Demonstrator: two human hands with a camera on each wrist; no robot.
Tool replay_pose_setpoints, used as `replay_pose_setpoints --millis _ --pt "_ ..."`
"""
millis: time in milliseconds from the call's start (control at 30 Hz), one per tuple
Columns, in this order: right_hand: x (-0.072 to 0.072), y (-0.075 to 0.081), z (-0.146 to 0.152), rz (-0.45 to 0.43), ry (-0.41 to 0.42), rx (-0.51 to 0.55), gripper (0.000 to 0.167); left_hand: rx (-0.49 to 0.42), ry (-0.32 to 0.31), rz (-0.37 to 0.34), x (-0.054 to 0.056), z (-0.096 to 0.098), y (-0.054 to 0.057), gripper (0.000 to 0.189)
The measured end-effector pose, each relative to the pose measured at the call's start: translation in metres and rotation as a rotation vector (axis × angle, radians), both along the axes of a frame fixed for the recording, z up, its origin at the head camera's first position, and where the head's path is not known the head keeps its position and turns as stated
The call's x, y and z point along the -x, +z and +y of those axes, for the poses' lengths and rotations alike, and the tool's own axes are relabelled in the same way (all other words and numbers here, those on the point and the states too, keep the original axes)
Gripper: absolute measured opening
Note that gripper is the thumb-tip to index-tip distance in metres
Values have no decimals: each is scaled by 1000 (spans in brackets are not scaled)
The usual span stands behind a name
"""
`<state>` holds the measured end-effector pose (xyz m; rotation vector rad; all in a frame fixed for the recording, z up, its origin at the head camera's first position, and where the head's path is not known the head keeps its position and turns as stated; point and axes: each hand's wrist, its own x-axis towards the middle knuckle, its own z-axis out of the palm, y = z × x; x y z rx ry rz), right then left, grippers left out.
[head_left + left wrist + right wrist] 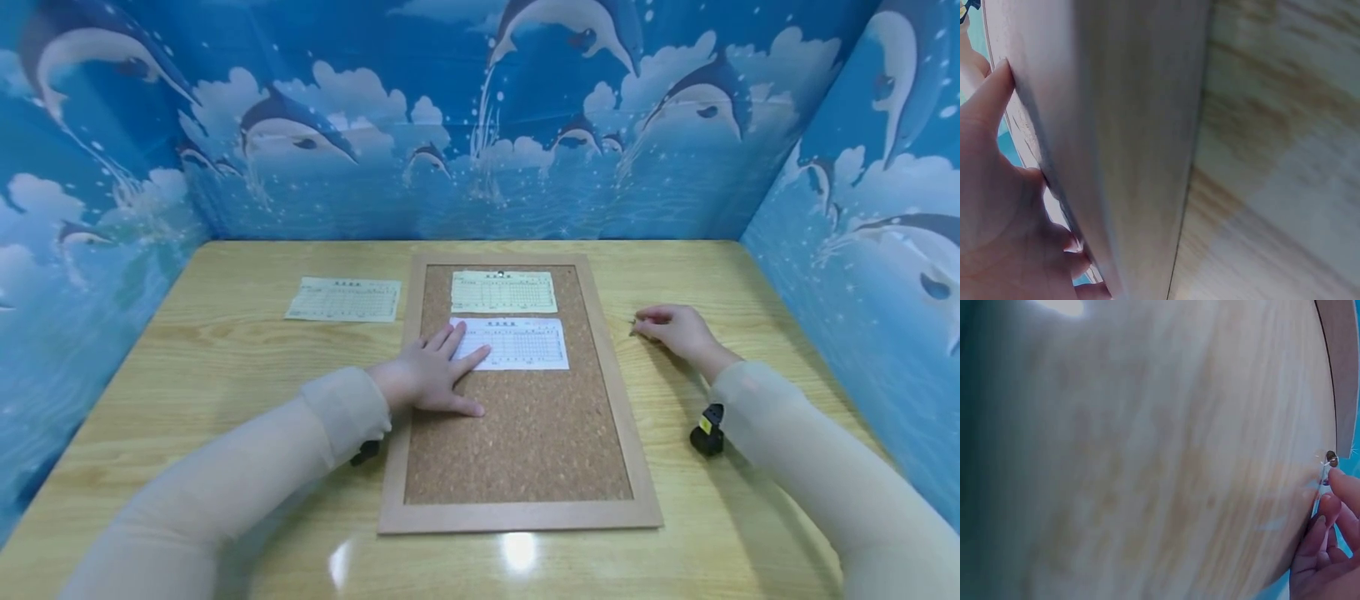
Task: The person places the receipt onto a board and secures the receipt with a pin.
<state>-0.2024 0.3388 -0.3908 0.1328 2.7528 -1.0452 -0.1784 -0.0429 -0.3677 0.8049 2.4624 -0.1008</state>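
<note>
My left hand (435, 373) lies spread on the cork board (525, 442), its fingers pressing the left part of a white printed slip (525, 343). In the left wrist view, that hand (1004, 206) reaches over the board's wooden frame (1141, 125). Above the white slip is a pale green slip (502, 293) with a round metal thumbtack (501, 273) at its top edge. Right of the board, my right hand (678, 333) pinches a small shiny thumbtack (1332, 459) at its fingertips, close to the tabletop. The fingers partly hide it.
Another pale green slip (345, 300) lies on the wooden table (225, 367), left of the board. Dolphin-printed cloth (450, 125) walls off the back and both sides. A black wrist device (707, 431) hangs below the right cuff.
</note>
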Motion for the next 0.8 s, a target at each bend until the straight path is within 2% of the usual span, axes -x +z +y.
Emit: replay_pose_setpoints --millis 367,800 --pt "2 -4 -2 44 -14 -23 37 30 -7 8 1 0 0 95" --pt "1 -4 -4 54 -27 -23 34 26 -7 5 1 0 -2 95"
